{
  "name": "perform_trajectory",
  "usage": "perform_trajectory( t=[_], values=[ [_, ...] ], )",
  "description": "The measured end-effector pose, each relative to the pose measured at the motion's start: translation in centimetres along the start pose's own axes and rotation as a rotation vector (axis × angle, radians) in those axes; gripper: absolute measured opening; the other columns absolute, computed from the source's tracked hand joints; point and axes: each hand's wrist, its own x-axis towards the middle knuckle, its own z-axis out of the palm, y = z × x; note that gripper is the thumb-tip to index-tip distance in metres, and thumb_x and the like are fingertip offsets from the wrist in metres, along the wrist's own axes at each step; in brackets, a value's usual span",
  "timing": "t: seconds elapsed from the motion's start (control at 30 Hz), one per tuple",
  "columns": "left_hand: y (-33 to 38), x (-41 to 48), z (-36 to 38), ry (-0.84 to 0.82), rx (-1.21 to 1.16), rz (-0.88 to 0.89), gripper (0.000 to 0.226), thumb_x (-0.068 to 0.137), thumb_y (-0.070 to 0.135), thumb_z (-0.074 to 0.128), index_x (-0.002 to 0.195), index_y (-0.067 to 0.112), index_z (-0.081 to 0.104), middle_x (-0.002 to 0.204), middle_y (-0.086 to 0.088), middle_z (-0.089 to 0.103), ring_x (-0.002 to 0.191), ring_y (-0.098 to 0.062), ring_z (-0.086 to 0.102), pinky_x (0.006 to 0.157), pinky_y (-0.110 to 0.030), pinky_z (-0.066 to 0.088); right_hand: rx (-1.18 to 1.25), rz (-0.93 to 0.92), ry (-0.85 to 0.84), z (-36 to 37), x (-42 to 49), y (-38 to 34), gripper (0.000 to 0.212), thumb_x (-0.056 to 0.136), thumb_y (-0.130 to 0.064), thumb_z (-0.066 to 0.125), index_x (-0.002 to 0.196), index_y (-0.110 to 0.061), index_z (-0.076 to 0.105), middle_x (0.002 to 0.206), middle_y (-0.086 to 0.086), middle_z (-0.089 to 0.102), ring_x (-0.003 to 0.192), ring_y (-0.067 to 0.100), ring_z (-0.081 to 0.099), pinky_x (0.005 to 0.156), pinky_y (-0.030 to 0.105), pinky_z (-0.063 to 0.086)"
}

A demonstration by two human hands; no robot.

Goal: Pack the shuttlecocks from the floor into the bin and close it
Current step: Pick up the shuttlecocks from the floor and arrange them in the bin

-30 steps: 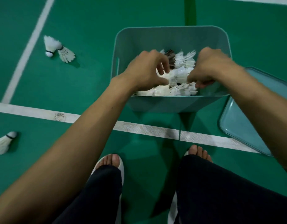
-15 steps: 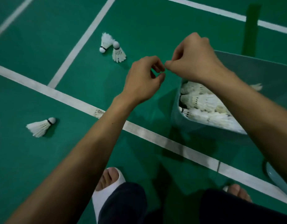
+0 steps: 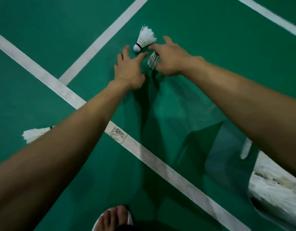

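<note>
Two white shuttlecocks lie on the green court floor ahead. The far shuttlecock (image 3: 144, 39) lies free with its cork toward me. My left hand (image 3: 129, 69) reaches with spread fingers just below it, holding nothing. My right hand (image 3: 170, 59) hovers over the near shuttlecock (image 3: 153, 61), fingers extended and partly covering it; a grip does not show. A third shuttlecock (image 3: 34, 134) lies at the left, partly behind my left forearm. The teal bin (image 3: 227, 155) with several white shuttlecocks (image 3: 274, 184) inside sits at the lower right, blurred.
White court lines (image 3: 144, 152) cross the floor diagonally beneath my arms. My foot in a white sandal (image 3: 114, 217) is at the bottom centre.
Both hands left the bin and stretched forward-left to the two shuttlecocks on the floor, their fingers uncurling. The view swung left, so the bin slid to the lower right edge.
</note>
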Motion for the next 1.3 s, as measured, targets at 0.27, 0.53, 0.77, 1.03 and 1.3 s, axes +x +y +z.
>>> perform_trajectory(
  t=[0.27,0.53,0.77,1.03,1.3],
  values=[
    [0.7,5.2,1.5,0.017,-0.037,0.059,0.053,0.084,0.017,0.068,0.136,0.016,0.055,0.159,-0.016,0.029,0.138,-0.037,0.041,0.114,-0.049,0.037,0.006,-0.035,0.093,1.7,-0.5,1.9,0.041,0.087,-0.025,0.059,0.127,-0.020,0.054,0.123,0.018,0.058,0.113,0.041,0.058,0.085,0.039,0.044],
    [4.2,-0.5,2.2,0.337,-0.397,-0.067,0.010,0.072,0.027,0.074,0.080,0.025,0.081,0.077,0.004,0.076,0.076,-0.012,0.070,0.071,-0.025,0.053,0.239,0.164,0.130,0.4,-3.9,3.0,0.037,0.087,-0.017,0.050,0.124,-0.013,0.054,0.110,0.009,0.057,0.099,0.031,0.054,0.076,0.036,0.040],
    [7.8,-6.4,1.0,0.333,-0.740,-0.199,0.039,0.060,0.034,0.076,0.094,0.023,0.060,0.073,0.005,0.070,0.075,-0.019,0.072,0.076,-0.043,0.059,0.689,0.297,0.244,-3.6,-10.2,3.2,0.022,0.075,-0.009,0.076,0.077,-0.011,0.054,0.069,0.007,0.056,0.054,0.019,0.053,0.053,0.030,0.047],
    [19.2,-15.0,-2.9,0.231,-0.746,0.239,0.030,0.078,0.040,0.062,0.095,0.018,0.071,0.080,0.005,0.075,0.071,-0.013,0.075,0.067,-0.050,0.061,0.734,0.374,0.315,-8.2,-26.5,7.3,0.023,0.097,-0.005,0.063,0.120,-0.007,0.067,0.110,0.018,0.069,0.066,0.030,0.073,0.071,0.043,0.065],
    [28.4,-21.1,0.6,-0.021,-0.748,0.427,0.032,0.070,0.029,0.079,0.100,0.019,0.074,0.085,0.005,0.078,0.076,-0.014,0.075,0.073,-0.043,0.063,1.214,0.606,0.445,-6.8,-39.8,16.8,0.065,0.063,-0.011,0.095,0.117,0.000,0.059,0.106,0.017,0.069,0.075,0.019,0.075,0.064,0.024,0.061]
  ],
)
